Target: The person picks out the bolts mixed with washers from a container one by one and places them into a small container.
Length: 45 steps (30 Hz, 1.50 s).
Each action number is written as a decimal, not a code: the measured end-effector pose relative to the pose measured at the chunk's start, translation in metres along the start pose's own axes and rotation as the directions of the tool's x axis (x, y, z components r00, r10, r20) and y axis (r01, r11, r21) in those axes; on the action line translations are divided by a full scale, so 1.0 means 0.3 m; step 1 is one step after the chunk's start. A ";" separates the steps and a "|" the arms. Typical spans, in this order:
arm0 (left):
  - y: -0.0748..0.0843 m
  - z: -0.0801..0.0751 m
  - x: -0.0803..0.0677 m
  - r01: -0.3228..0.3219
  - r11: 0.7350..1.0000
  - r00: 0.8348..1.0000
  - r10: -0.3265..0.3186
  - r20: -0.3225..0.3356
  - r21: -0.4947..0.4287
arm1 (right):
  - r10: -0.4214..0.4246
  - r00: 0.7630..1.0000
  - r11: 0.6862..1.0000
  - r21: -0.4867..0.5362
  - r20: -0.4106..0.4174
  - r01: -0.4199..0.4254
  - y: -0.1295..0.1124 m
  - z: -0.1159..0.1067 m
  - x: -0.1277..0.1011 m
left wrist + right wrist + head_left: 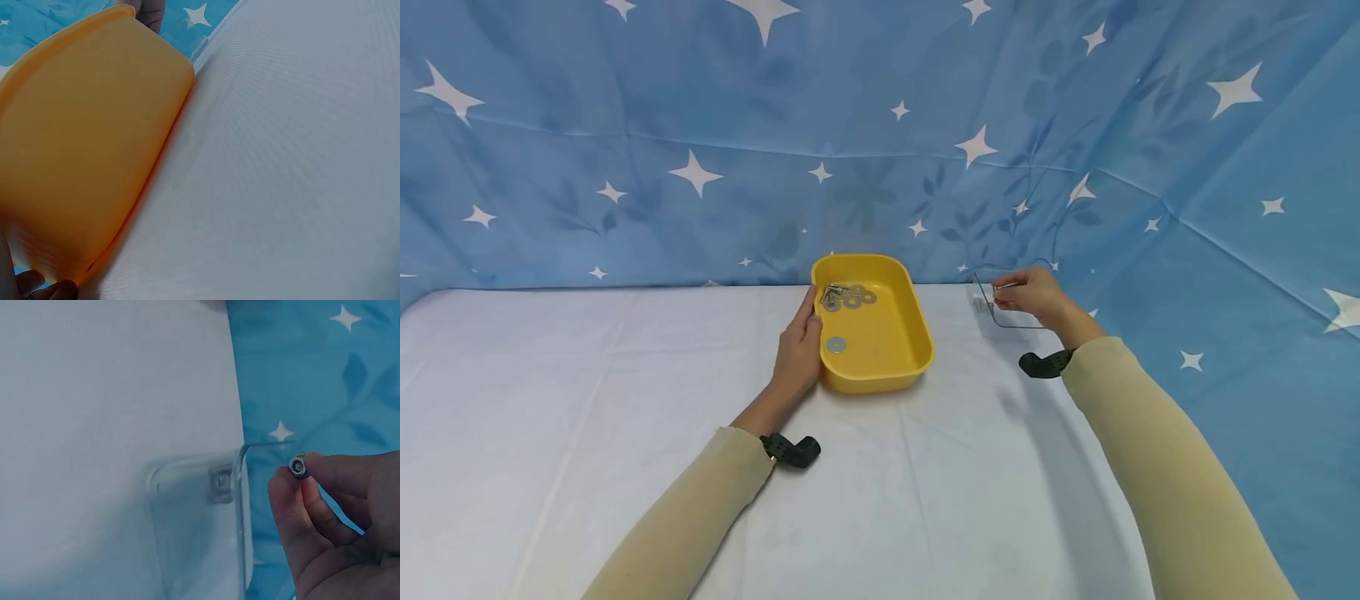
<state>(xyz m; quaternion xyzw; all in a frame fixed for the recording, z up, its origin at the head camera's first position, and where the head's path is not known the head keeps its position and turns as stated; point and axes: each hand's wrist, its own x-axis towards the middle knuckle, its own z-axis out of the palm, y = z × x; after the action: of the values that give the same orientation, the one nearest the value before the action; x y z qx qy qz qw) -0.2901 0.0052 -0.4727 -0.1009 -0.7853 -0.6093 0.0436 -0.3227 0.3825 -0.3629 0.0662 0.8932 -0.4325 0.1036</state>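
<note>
The left hand (797,354) grips the left side of a yellow plastic tray (887,333), its thumb by the rim. Fingertips show at the tray's lower edge in the left wrist view. Inside the tray are several flat metal washers (836,344) and a small heap of silvery screws (832,293). The right hand (1037,298) pinches a small metal bolt (298,467) between thumb and fingers, its round socketed end facing the right wrist camera. Just beside and above a clear plastic box (187,537) the bolt is held. A small square fitting (220,481) shows at the box's wall.
A white cloth (587,417) covers the table. Behind it and along the right side hangs a blue curtain (865,108) with white stars, close to the clear box. The yellow tray stands near the table's back edge.
</note>
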 end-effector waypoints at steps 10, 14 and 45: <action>-0.008 0.004 0.001 0.004 1.000 1.000 -0.004 -0.011 0.005 | 0.067 0.998 0.998 -0.006 -0.019 -0.068 0.065 -0.013 0.033; -0.003 0.005 0.002 0.005 1.000 1.000 -0.005 -0.014 0.000 | 0.078 0.997 0.997 -0.019 -0.017 -0.078 0.078 -0.013 0.051; -0.017 0.012 0.011 -0.014 1.000 1.000 0.014 -0.023 0.015 | 0.208 0.975 0.972 -0.100 -0.075 -0.215 0.139 0.009 0.175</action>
<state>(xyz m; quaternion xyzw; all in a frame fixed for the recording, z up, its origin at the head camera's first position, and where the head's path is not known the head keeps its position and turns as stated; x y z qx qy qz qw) -0.2944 0.0077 -0.4778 -0.0990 -0.7886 -0.6041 0.0579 -0.3646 0.4075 -0.4090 0.1691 0.9059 -0.3681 0.1236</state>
